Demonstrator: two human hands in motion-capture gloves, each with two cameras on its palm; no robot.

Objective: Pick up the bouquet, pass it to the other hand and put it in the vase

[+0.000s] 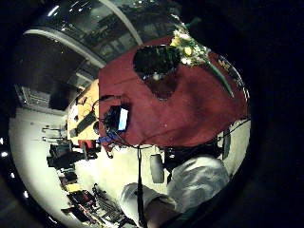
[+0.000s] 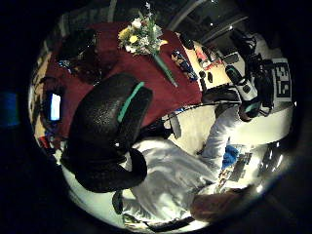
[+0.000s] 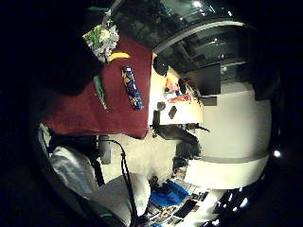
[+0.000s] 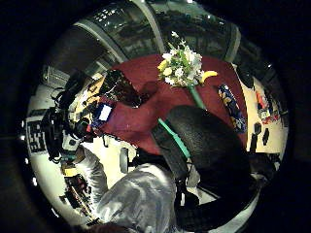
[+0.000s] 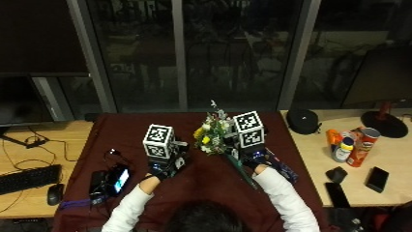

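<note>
Bouquet (image 5: 214, 135) flat on red cloth (image 5: 128, 130), below both raised hands.

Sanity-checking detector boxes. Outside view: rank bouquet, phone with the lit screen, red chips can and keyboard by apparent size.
1. bouquet, partly hidden by the right hand's marker
2. keyboard
3. and 4. red chips can and phone: look alike, not ranked

both hands raised side by side above table, forearms reaching forward; left hand (image 5: 165, 163), right hand (image 5: 252, 155).
</note>
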